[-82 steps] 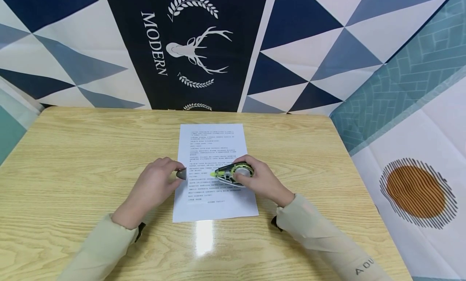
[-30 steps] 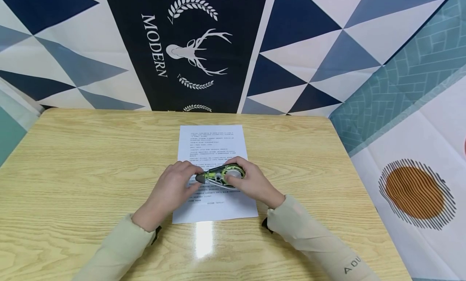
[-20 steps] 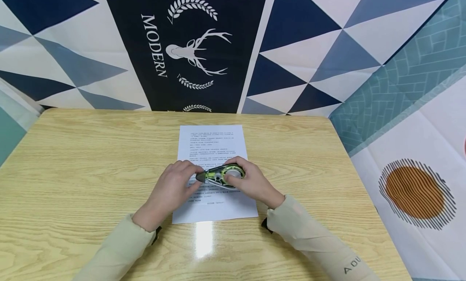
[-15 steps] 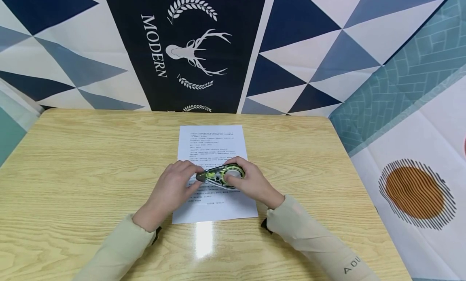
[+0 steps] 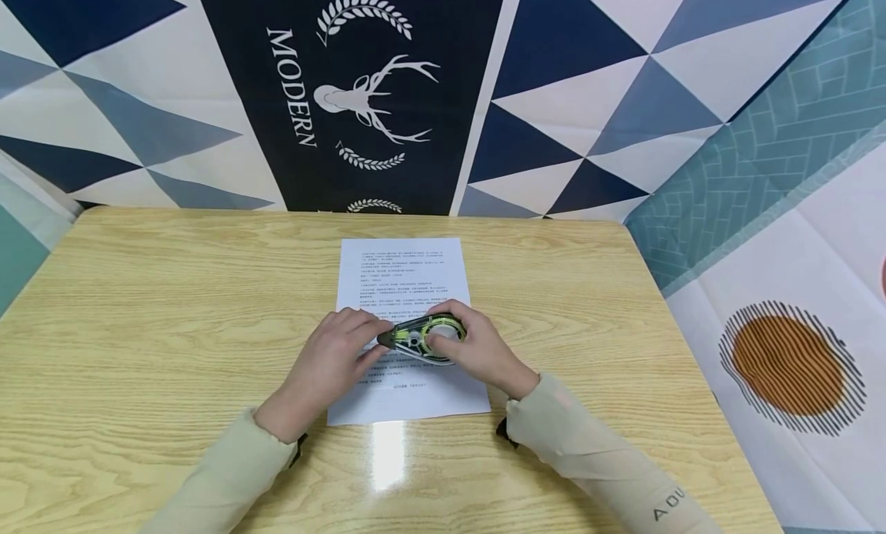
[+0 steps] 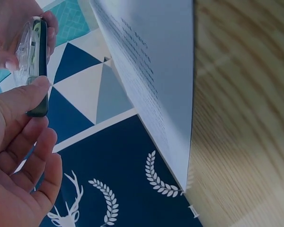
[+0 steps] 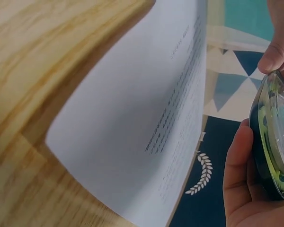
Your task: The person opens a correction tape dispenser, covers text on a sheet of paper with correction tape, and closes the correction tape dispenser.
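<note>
A correction tape (image 5: 422, 340) with a clear case and yellow-green parts is held above the printed sheet (image 5: 408, 405) in the head view. My right hand (image 5: 487, 353) grips its rounded end, thumb on the flat side. At the narrow end, a dark cap (image 5: 386, 339) covers the tip. My left hand (image 5: 332, 357) pinches this cap between thumb and fingers, as the left wrist view shows with the cap (image 6: 38, 108) at the thumb tip. In the right wrist view the correction tape (image 7: 270, 146) is cut off by the frame's edge.
A wood-grain table (image 5: 173, 326) bears the sheet of paper near its middle. Behind stands a patterned backdrop (image 5: 374, 95) with a deer head and triangles. To the right hangs a white cloth (image 5: 831, 288) with a brown oval. Light glares on the table below the paper.
Earlier the cap was in my left hand, apart from the bare yellow-green tip. The hands came together and the cap now covers the tip. Since half a second ago, cap and tape shifted slightly right.
</note>
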The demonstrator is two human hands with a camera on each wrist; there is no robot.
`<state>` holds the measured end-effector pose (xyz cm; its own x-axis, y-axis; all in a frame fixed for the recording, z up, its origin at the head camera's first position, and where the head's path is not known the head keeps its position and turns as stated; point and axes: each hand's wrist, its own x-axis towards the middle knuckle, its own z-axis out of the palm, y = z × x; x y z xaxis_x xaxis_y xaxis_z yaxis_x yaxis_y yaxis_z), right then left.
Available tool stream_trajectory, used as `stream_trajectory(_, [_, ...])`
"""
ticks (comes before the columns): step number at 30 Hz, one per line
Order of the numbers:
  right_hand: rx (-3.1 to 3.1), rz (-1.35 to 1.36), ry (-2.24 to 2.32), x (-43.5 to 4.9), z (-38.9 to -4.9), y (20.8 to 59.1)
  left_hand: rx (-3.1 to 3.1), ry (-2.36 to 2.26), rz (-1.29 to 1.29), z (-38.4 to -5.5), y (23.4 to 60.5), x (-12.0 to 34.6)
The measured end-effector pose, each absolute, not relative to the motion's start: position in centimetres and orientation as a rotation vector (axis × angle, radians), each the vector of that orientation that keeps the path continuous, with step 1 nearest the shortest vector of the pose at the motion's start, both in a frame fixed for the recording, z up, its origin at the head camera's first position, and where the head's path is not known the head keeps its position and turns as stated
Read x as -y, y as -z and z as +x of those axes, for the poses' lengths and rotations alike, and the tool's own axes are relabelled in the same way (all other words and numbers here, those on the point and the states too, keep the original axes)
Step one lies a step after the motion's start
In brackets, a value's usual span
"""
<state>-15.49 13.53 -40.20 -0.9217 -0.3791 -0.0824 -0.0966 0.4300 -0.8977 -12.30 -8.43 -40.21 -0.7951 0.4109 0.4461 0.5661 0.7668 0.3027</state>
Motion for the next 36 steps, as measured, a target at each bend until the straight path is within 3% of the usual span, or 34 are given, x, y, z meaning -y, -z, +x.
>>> stream_trajectory(26, [-2.488, -0.507, 1.155, -14.3, -15.6, 39.3, 2.747, 0.589, -0.719, -12.5, 40.2, 9.0])
stream_trajectory(36, [-2.527, -0.374, 1.188, -15.2, -15.9, 39.6, 2.837, 0.603, -0.511, -12.7, 40.6, 9.4])
